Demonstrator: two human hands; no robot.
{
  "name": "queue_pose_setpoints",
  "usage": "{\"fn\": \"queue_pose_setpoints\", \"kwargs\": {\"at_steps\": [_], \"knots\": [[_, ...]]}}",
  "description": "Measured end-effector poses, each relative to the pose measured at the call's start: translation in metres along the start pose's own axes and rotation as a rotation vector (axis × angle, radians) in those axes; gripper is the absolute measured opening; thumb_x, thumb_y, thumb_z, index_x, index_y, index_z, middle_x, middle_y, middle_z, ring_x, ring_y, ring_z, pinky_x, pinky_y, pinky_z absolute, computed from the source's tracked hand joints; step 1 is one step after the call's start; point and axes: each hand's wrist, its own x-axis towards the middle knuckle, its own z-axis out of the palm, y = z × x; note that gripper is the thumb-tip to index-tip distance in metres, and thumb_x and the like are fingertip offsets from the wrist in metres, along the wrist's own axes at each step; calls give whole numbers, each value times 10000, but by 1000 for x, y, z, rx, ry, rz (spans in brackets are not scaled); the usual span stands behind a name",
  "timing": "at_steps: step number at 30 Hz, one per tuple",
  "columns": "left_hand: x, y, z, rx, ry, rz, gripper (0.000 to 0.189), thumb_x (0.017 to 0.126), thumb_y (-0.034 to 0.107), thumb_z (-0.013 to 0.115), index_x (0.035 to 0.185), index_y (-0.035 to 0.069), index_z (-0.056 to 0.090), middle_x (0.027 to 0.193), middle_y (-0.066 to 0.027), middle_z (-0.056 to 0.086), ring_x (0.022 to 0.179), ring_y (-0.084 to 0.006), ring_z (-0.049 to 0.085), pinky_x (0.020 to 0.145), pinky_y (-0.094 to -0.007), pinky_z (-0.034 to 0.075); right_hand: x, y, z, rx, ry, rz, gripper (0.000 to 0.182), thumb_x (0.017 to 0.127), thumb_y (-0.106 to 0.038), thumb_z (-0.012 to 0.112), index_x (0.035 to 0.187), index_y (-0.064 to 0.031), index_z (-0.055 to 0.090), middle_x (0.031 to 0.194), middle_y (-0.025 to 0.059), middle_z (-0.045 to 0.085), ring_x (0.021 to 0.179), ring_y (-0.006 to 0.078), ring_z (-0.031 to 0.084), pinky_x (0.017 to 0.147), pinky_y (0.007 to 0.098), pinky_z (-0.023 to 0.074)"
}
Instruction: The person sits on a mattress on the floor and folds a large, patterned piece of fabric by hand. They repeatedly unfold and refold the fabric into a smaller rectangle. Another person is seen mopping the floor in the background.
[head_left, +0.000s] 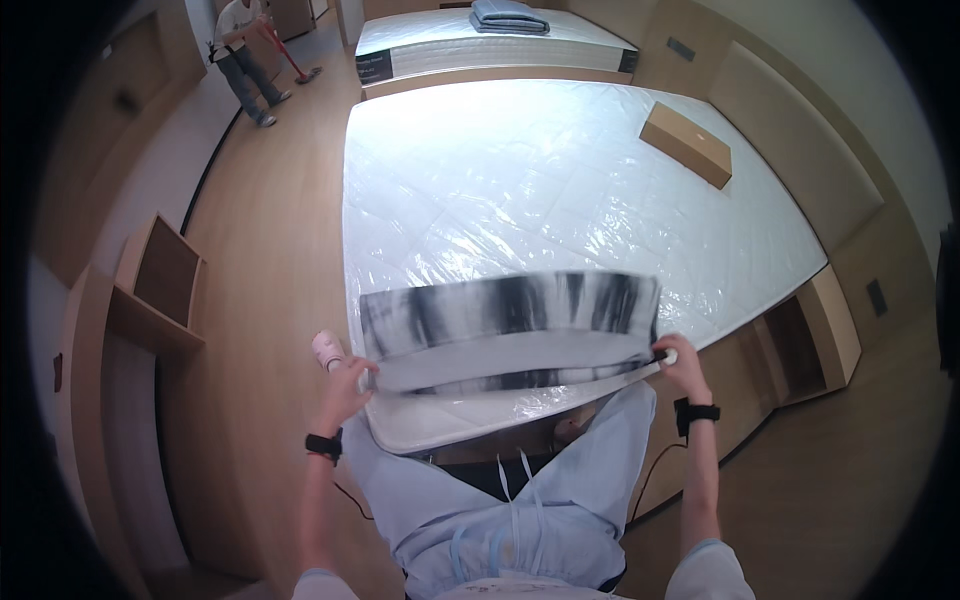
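A folded cloth (517, 307) with black, grey and white streaks hangs stretched between my hands above the near end of a mattress. It is blurred, and a plain grey strip shows along its middle. My left hand (346, 391) grips the cloth's near left end, and my right hand (684, 371) pinches its near right corner. Something small and white shows at the fingers of each hand; what it is I cannot tell. The mattress (480, 202) is white and quilted, wrapped in shiny clear plastic. Black bands circle both my wrists.
A closed cardboard box (686, 146) lies on the mattress's far right. Beyond stands another mattress (495, 56) bearing folded blue-grey fabric (510, 16). At far left, a person (244, 56) holds a red-handled mop (285, 52). Wooden shelving (161, 281) lines the left; a bedside cabinet (817, 341) stands right.
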Motion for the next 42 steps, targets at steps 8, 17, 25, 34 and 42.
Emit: {"fn": "queue_pose_setpoints", "kwargs": {"at_steps": [8,17,25,34,42], "knots": [[-21,-4,36,-399,35,-727,368,751,191,659,992,-62,542,735,-66,623,656,-120,593,564,-214,449,-37,28,63,519,186,688,210,747,-138,657,850,24,574,683,65,606,559,113,576,476,225,451],[9,-39,16,-527,194,-597,409,750,196,658,1028,-78,535,739,-67,618,578,-106,566,504,-224,454,-3,43,31,360,394,474,208,794,-160,577,766,45,589,606,-7,536,564,59,447,484,251,368],[-37,-55,74,103,320,-563,328,794,283,593,896,-23,532,728,-166,597,662,-294,584,603,-374,449,-37,65,79,-144,456,435,295,757,-234,631,740,51,556,578,83,538,552,164,527,520,312,418],[-36,-33,65,102,231,-720,363,796,332,579,808,-29,542,700,-175,588,669,-324,581,608,-405,443,-33,42,61,287,176,855,337,709,-248,701,752,49,548,653,82,576,542,207,540,535,318,453],[-33,-44,72,9,185,-797,404,810,343,568,743,-54,537,613,-161,558,583,-280,591,528,-365,463,10,-15,52,487,422,374,368,683,-97,681,971,82,535,878,109,599,755,138,565,668,258,469]]}}
